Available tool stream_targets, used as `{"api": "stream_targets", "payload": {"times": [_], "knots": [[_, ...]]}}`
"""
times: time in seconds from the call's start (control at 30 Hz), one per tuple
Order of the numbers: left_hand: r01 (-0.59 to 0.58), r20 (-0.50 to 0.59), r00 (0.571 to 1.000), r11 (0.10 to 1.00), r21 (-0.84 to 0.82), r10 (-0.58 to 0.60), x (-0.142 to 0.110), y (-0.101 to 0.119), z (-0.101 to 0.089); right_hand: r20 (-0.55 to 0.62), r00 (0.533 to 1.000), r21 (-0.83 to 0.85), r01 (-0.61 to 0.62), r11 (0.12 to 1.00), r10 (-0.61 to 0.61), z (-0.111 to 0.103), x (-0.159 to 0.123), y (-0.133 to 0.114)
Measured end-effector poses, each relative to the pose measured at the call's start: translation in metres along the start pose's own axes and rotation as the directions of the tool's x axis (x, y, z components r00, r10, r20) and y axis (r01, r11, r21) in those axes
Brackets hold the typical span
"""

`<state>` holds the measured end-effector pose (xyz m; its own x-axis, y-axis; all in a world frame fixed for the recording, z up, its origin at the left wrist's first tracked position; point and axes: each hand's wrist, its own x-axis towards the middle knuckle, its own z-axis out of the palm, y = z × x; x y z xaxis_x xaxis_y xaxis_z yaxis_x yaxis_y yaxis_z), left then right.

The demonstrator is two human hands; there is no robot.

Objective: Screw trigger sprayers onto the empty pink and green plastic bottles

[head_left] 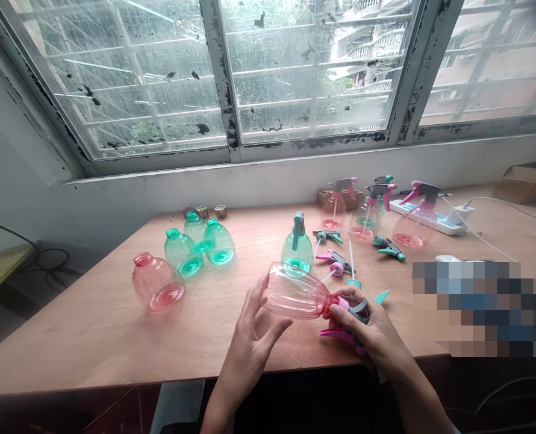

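Observation:
A clear pink spray bottle [297,292] lies on its side in the air above the front of the table, its neck pointing right. My right hand [362,316] is closed round the neck, with thumb and fingers at the pink collar and grey spray head [359,310]. At the other end, my left hand [254,337] cups the base; its thumb reaches below the bottle. Beneath my right hand lies a loose pink trigger head [338,333], partly hidden. More loose trigger heads [389,247] lie beyond, some with tubes. A green spray bottle [297,250] with its head on stands just behind the held one.
An open pink bottle [155,282] and three open green bottles [183,253] stand on the left of the table [91,337]. Several headed bottles [415,226] stand at the back right by a white power strip [430,218]. A blurred patch [480,310] covers the right edge.

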<state>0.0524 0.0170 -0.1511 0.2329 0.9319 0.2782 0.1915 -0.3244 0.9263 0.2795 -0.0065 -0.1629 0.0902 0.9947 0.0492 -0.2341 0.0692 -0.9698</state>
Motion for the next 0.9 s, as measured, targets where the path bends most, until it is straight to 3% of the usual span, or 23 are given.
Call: {"api": "stream_targets", "payload": {"times": [0.13,0.37,0.67,0.9], "knots": [[-0.016,-0.027,1.000,1.000,-0.019,0.015,0.0000,-0.0003,-0.0004,0.000,1.000,0.000,0.006,1.000,-0.006,-0.0005,0.0001,-0.0003],[0.098,-0.043,0.993,0.977,-0.191,-0.108,-0.0006,-0.0033,-0.0010,0.017,0.999,0.011,-0.036,0.999,0.036,0.0006,0.0007,0.0026],[0.052,-0.058,0.997,0.994,-0.091,-0.057,0.0010,0.0024,0.0005,0.016,1.000,-0.016,-0.025,1.000,0.025,-0.0001,0.0008,0.0030],[0.034,-0.007,0.999,0.995,-0.096,-0.034,-0.0027,-0.0009,-0.0013,0.001,1.000,-0.005,-0.007,1.000,0.007,0.0018,0.0003,0.0014]]}}
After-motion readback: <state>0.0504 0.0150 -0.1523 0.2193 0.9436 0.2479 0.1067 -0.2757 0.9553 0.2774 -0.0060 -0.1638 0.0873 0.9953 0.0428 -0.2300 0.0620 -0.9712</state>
